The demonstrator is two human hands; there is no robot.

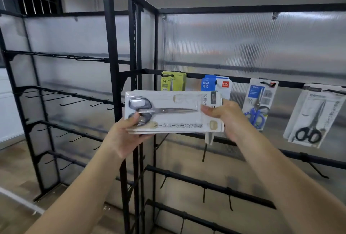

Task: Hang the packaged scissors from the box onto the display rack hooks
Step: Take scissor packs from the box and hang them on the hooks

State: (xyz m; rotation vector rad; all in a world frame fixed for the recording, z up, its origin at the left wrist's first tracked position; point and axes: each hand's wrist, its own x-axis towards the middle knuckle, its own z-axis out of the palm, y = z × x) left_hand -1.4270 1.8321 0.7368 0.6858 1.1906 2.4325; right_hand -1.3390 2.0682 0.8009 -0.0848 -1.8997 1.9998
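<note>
- Left hand (125, 132) is gripping the near end of a white blister-packed pair of grey-handled scissors (174, 112), thumb curling over the front by the handles, fingers underneath.
- Right hand (227, 116) is pinching the opposite end of that pack, thumb pressing the front near the blade tip, other fingers curling behind.
- The pack is lying sideways, held in the air between both hands in front of the black metal display rack (112, 56); more white card edges are showing beneath it, count unclear.
- Beyond, four packs are hanging off the rack's upper rail: a yellow-green scissors card (173, 81), a blue-and-white scissors card (216, 84), both partly hidden by the held pack, a white card with blue-handled scissors (259, 102), and a white card with black-handled scissors (312, 115).
- Bare black wire hooks (74, 100) are sticking out of the rails at left and lower down.
- Ribbed translucent plastic panels (243, 46) are backing the rack.
</note>
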